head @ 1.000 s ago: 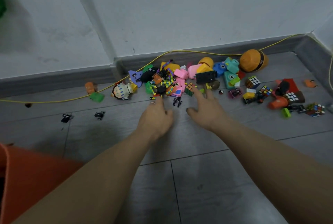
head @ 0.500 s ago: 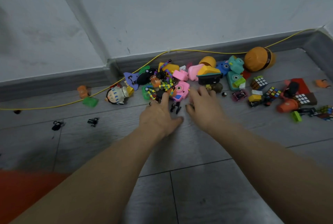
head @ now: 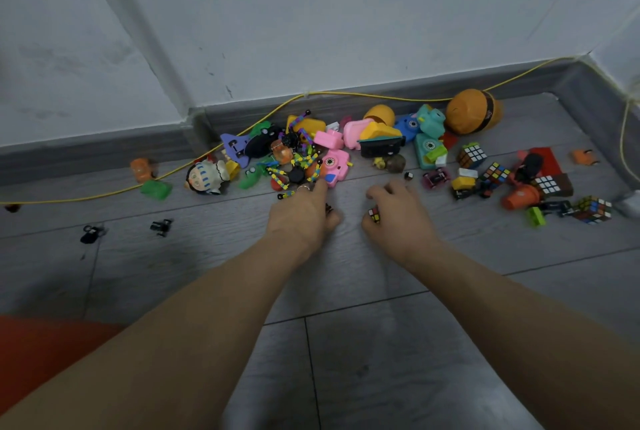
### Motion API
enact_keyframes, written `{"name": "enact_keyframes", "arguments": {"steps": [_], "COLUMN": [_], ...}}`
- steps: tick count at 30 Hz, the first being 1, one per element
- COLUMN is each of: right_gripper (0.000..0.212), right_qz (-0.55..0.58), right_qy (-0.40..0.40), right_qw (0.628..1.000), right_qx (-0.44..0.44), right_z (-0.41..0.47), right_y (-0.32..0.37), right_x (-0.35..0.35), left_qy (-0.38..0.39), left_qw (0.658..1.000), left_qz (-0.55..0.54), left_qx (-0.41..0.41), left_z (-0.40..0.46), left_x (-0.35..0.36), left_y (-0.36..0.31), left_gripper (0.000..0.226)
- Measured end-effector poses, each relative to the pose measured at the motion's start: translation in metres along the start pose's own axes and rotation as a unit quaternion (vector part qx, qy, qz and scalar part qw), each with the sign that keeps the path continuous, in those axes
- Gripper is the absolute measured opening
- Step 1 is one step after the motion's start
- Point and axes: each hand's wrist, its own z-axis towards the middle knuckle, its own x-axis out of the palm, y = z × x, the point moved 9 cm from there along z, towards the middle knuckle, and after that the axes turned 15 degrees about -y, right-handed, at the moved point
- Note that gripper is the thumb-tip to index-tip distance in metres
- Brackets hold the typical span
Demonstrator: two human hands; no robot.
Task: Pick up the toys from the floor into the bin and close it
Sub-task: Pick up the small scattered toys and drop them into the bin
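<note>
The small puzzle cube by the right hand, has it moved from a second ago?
Yes. The small puzzle cube has left the pile beside the pink camera and come toward the person, gripped in the right hand.
</note>
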Motion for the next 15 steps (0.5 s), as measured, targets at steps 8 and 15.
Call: {"name": "enact_keyframes", "arguments": {"steps": [8, 15], "right_gripper": [0.019, 0.017], "right_qz": [0.276, 0.612], "right_qy": [-0.023, 0.053], "right_qw": [0.886, 0.499], "right_qx": [0.372, 0.611], "right_z": [-0.032, -0.085], "right_y": [-0.046, -0.028], "right_x": [-0.003, 0.0], "left_qy": [0.032, 0.139], "left_qw": [0.937, 0.819], "left_qz": [-0.29, -0.457], "left_qx": [-0.193, -0.318], "left_z": [-0.019, -0.059], "left_x": [-0.006, -0.011], "left_y": [0.012, -0.015], "left_gripper": [0.026, 0.01]}}
